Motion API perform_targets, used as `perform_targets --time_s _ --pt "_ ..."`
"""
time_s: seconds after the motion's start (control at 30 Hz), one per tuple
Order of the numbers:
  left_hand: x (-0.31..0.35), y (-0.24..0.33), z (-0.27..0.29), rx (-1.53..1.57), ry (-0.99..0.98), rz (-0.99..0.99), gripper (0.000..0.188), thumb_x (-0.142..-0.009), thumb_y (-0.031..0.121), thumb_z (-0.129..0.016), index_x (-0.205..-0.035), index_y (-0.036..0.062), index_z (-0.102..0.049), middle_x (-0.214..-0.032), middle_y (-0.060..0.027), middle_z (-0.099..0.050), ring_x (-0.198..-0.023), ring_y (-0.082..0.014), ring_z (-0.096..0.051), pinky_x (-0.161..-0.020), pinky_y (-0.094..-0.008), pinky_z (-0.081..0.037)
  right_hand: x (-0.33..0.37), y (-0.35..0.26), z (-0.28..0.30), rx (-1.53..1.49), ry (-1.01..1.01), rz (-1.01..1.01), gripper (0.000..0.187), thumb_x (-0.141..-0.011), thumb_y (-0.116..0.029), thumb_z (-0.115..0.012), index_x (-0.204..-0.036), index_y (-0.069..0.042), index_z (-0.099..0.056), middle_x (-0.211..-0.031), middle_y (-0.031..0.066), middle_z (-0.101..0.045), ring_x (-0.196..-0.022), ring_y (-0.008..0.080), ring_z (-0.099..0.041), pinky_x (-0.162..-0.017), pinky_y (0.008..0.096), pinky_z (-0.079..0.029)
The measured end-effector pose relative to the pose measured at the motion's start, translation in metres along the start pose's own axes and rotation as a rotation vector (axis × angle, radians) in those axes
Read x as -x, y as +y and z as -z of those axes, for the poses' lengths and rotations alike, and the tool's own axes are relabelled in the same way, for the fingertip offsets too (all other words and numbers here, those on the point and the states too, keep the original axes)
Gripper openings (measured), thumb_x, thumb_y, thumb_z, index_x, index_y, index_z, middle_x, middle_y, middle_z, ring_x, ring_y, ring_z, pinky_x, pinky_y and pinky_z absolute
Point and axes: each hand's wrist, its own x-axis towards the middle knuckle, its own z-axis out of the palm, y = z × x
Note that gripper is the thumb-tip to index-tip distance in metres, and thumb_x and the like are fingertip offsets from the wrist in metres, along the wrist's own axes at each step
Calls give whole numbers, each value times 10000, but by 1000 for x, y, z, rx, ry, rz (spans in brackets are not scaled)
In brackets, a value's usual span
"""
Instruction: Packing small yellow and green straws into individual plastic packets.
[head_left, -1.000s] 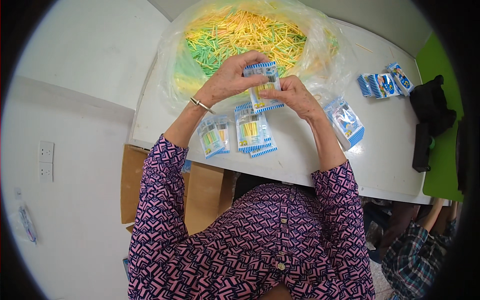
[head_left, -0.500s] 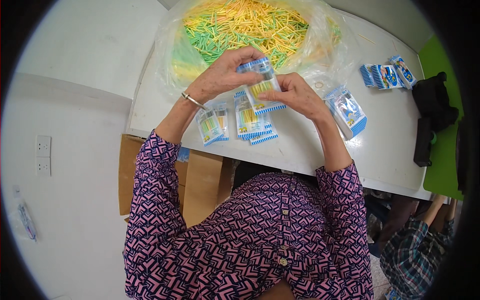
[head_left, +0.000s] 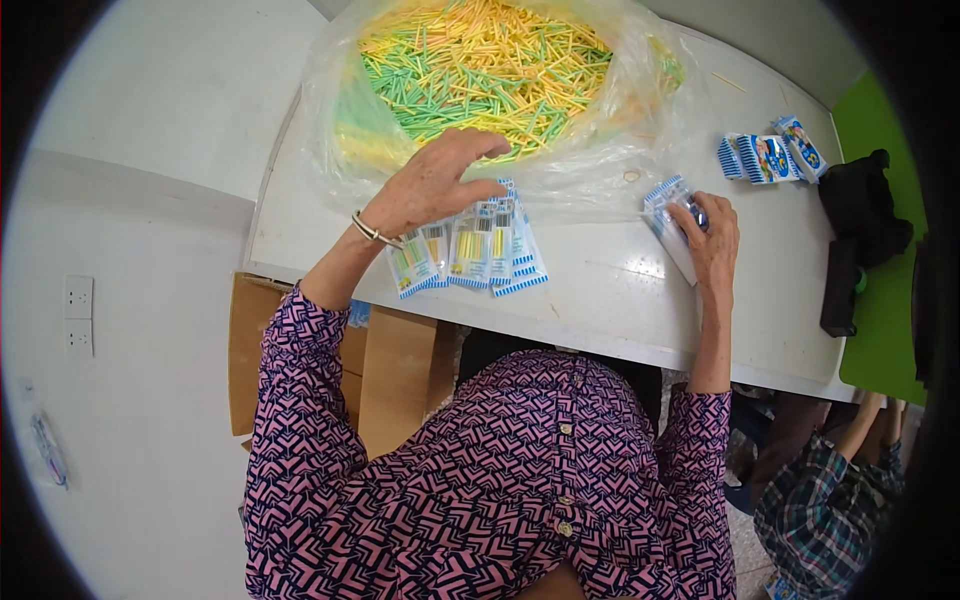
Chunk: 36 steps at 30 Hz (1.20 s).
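Note:
My left hand (head_left: 438,182) is open above several small blue-and-white packets (head_left: 468,252), fingers stretched and thumb apart, with nothing in it. The packets lie overlapped near the table's front edge. Yellow and green sticks show through their clear windows. To the right, my right hand (head_left: 714,245) has its thumb and fingers closed on a stack of blue-and-white packets (head_left: 657,203) lying on the table. Part of that stack is hidden under the hand. Beyond my left hand is a large clear plastic bag (head_left: 335,120) full of loose yellow, green and orange sticks (head_left: 490,70).
Several blue packets (head_left: 770,158) stand at the far right beside a black object (head_left: 868,210) and a green panel (head_left: 890,300). An open cardboard box (head_left: 400,350) is below the table's front edge. Another person's plaid sleeve (head_left: 825,500) shows at the lower right.
The packet I held in both hands now lies with the other filled ones. My right hand has moved right onto the packet stack; my left has let go and opened.

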Motion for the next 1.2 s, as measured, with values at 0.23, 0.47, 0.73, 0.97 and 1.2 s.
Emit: perform_targets --time_s 0.23,0.47,0.73,0.97,1.2 --pt "-19 3 5 75 87 73 355 -785 250 -710 -1078 77 -610 -1034 -51 -630 -941 -184 -580 -752 -295 -463 3 14 10 -239 -1 -35 404 -795 -287 -678 -1055 16 -620 -1068 157 -592 -906 243 -599 -789 332 -473" --pt "-40 16 -16 124 40 -24 326 -791 251 -707 -1056 83 -620 -1039 -45 -630 -928 -186 -579 -755 -302 -461 -2 22 9 -193 30 -107 301 -816 -232 -655 -994 11 -651 -935 148 -649 -807 221 -613 -755 301 -467" --pt "-92 49 -44 254 114 -101 395 -776 342 -700 -1032 55 -611 -1033 -104 -618 -996 -266 -553 -873 -352 -433 -8 -16 22 -208 298 109 184 -815 -97 -669 -974 -6 -662 -926 83 -636 -837 178 -589 -737 274 -453" --pt "-116 62 -65 444 27 -27 393 -777 314 -721 -1073 79 -618 -1105 -54 -598 -1050 -189 -529 -872 -305 -418 -6 -34 24 -452 179 69 245 -798 -93 -683 -1015 -3 -614 -892 57 -622 -758 118 -550 -675 252 -449" --pt "-106 81 -50 407 195 -349 224 -748 167 -729 -954 109 -661 -1100 -35 -593 -1077 -222 -518 -940 -334 -391 7 -60 72 -488 -7 122 158 -756 -34 -680 -868 3 -574 -808 71 -600 -701 174 -548 -662 275 -433"
